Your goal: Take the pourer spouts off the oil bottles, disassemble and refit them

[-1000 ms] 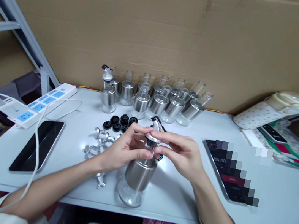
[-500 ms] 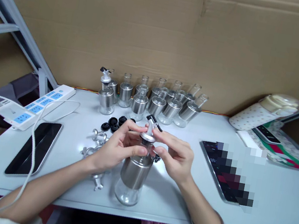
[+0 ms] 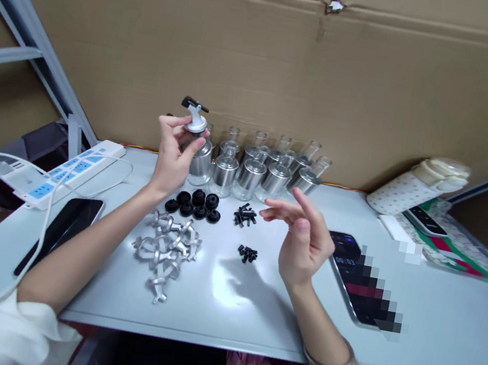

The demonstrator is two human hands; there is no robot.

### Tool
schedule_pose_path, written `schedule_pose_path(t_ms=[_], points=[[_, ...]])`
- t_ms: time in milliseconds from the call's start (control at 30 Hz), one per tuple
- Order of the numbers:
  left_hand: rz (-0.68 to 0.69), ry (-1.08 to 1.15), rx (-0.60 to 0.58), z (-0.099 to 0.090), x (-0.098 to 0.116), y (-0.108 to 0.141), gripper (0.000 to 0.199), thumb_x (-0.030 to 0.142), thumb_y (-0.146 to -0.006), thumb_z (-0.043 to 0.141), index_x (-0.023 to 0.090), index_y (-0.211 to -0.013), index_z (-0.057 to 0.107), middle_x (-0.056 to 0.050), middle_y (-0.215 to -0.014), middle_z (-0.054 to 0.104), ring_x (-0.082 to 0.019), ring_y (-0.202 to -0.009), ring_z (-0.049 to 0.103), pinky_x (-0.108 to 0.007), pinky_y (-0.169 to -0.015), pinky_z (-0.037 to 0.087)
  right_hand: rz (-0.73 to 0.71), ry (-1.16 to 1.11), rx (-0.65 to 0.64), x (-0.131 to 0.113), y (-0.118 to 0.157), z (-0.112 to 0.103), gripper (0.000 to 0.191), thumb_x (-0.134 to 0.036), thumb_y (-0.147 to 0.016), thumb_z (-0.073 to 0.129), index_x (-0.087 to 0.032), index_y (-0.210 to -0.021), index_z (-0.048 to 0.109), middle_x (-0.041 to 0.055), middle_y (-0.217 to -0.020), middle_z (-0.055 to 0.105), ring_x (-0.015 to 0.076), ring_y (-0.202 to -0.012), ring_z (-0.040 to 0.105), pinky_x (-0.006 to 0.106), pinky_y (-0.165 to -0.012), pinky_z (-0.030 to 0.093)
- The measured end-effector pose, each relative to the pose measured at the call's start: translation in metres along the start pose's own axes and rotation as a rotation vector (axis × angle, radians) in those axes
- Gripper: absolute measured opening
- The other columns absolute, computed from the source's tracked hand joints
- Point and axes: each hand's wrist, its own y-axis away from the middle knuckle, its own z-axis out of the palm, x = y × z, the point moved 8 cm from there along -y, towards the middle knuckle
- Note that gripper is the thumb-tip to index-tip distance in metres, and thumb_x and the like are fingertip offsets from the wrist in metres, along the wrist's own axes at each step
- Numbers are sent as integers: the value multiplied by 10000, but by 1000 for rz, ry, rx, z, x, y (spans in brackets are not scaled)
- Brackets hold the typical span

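My left hand (image 3: 174,154) is wrapped round the neck of a glass bottle with a metal sleeve (image 3: 201,164), at the left end of the bottle group. A silver pourer with a black lever (image 3: 196,117) tops this bottle. My right hand (image 3: 306,244) hovers over the table with its fingers apart and nothing in it. Between my hands lie small black levers (image 3: 245,215) and tiny black caps (image 3: 247,253). Silver pourer parts (image 3: 166,247) are heaped below black round stoppers (image 3: 198,198).
Several open bottles (image 3: 252,174) stand along the cardboard wall. At the left are a power strip (image 3: 70,174), a white cable and a dark phone (image 3: 64,223). At the right, another phone (image 3: 358,284) lies before a leaning dotted flask (image 3: 398,191).
The bottle with the pourer has gone from the front of the table to the back left with my left hand. My right hand has let go and moved right.
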Motion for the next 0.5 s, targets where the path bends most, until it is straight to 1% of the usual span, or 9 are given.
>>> schedule_pose_path(t_ms=[133,233,367,500], points=[[-4,-60,10,1,-25,3,387,432,-851,628,264,-1047,340,-45,-991,624,-184,-928,675,-422,-907,513,-22,-21,-21,-1,0,0,322,-347,-941,454,-341,-1221,613,17,-881,732,150,-658,671,334,-590,574],[-32,-102,9,0,-42,5,422,481,-834,628,262,-1055,342,-63,-1005,612,-205,-934,675,-448,-908,505,-17,17,-51,-1,0,1,331,-357,-940,448,-314,-1223,614,25,-861,732,157,-658,672,345,-599,581],[-87,-138,-19,0,-64,10,431,502,-838,606,259,-1067,334,-61,-1004,604,-207,-927,676,-455,-904,506,-12,46,-90,1,1,3,334,-342,-938,445,-290,-1222,613,23,-829,729,157,-652,672,347,-606,585],[-115,-184,-53,3,-80,18,436,507,-868,554,228,-1099,312,-87,-1020,582,-208,-945,660,-465,-922,491,-4,22,-117,2,1,6,354,-318,-929,470,-311,-1270,565,9,-821,724,156,-674,676,336,-615,583]])
